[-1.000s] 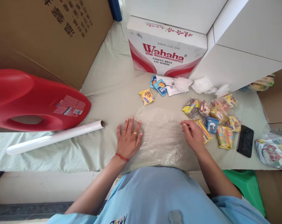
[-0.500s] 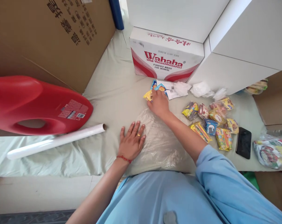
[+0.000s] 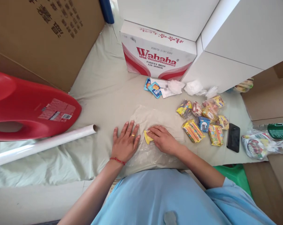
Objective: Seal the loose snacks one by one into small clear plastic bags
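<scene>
A sheet of clear plastic film [image 3: 146, 156] lies on the cloth-covered surface in front of me. My left hand [image 3: 125, 142] rests palm down at the film's left edge, fingers spread, with nothing in it. Just to its right, my right hand [image 3: 163, 139] has its fingers over a small yellow snack packet [image 3: 148, 137] on the film; most of the packet is hidden under the fingers. Two blue snack packets [image 3: 154, 89] lie farther off, beside white papers [image 3: 166, 91]. A group of wrapped snacks [image 3: 194, 129] sits to the right of my right hand.
A white film roll [image 3: 45, 145] and a large red jug [image 3: 38, 106] lie on the left, by a tall cardboard box [image 3: 45, 40]. A Wahaha carton [image 3: 157, 56] stands at the back. A black phone [image 3: 233, 137] and a plastic-wrapped bundle [image 3: 256, 145] are at right.
My right hand has come back toward me with the yellow packet, from beside the blue packets onto the film. My left hand stays flat. The view has shifted slightly to the right.
</scene>
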Action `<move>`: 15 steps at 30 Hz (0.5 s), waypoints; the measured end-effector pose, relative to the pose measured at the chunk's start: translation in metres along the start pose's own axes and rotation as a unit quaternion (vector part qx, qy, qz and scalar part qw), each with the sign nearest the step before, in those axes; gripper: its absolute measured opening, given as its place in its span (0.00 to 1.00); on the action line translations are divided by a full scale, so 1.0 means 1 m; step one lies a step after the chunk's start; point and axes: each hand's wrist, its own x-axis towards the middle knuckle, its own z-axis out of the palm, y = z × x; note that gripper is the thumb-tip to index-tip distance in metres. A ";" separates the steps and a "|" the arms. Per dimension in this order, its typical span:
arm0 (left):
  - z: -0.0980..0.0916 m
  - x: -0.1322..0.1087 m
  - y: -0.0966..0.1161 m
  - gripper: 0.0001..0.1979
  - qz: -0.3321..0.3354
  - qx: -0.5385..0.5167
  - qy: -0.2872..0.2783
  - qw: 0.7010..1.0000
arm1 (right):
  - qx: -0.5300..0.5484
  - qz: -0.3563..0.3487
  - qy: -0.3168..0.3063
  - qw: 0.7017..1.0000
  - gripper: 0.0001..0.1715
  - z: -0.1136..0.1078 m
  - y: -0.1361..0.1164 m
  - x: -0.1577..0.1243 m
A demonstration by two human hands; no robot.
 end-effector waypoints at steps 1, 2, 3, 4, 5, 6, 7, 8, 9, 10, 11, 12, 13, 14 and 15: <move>0.000 0.000 0.000 0.28 0.000 0.000 -0.001 1.000 | 0.008 0.003 -0.005 1.000 0.27 0.003 0.003 -0.001; 0.000 0.000 0.000 0.28 0.000 -0.001 -0.001 1.000 | 0.020 0.001 -0.009 1.000 0.27 0.002 0.007 -0.002; 0.000 0.000 0.000 0.28 0.000 -0.001 -0.001 1.000 | 0.036 -0.003 -0.014 0.999 0.26 -0.002 0.011 -0.002; -0.001 0.000 0.000 0.28 -0.001 0.000 -0.001 1.000 | 0.053 -0.004 -0.018 0.998 0.25 -0.008 0.015 0.000; -0.001 0.000 0.000 0.28 -0.002 0.001 -0.001 1.000 | 0.068 -0.001 -0.020 0.997 0.23 -0.017 0.019 0.003; -0.001 0.000 0.000 0.27 -0.003 0.001 -0.001 1.000 | 0.077 0.013 -0.019 0.997 0.21 -0.028 0.024 0.008; -0.001 0.001 0.001 0.27 -0.005 0.001 -0.002 1.000 | 0.076 0.036 -0.013 0.996 0.20 -0.039 0.030 0.016; -0.001 0.001 0.001 0.27 -0.007 0.001 -0.003 1.000 | 0.062 0.068 -0.003 0.996 0.19 -0.051 0.036 0.026; -0.002 0.002 0.001 0.27 -0.008 0.000 -0.004 1.000 | 0.038 0.104 0.009 0.994 0.19 -0.061 0.043 0.039; -0.002 0.002 0.001 0.27 -0.010 -0.001 -0.004 1.000 | 0.005 0.139 0.021 0.990 0.19 -0.070 0.052 0.054; -0.002 0.002 0.002 0.27 -0.012 -0.002 -0.004 1.000 | -0.030 0.168 0.035 0.985 0.20 -0.076 0.060 0.071; -0.002 0.003 0.002 0.27 -0.013 -0.001 -0.005 1.000 | -0.063 0.191 0.052 0.978 0.21 -0.080 0.070 0.088; -0.003 0.003 0.002 0.27 -0.014 0.001 -0.004 1.000 | -0.092 0.207 0.074 0.971 0.23 -0.081 0.079 0.105; -0.003 0.003 0.002 0.27 -0.015 0.003 -0.004 1.000 | -0.115 0.217 0.093 0.965 0.27 -0.079 0.087 0.122; -0.003 0.003 0.002 0.27 -0.014 0.007 -0.004 1.000 | -0.132 0.225 0.103 0.960 0.30 -0.076 0.095 0.136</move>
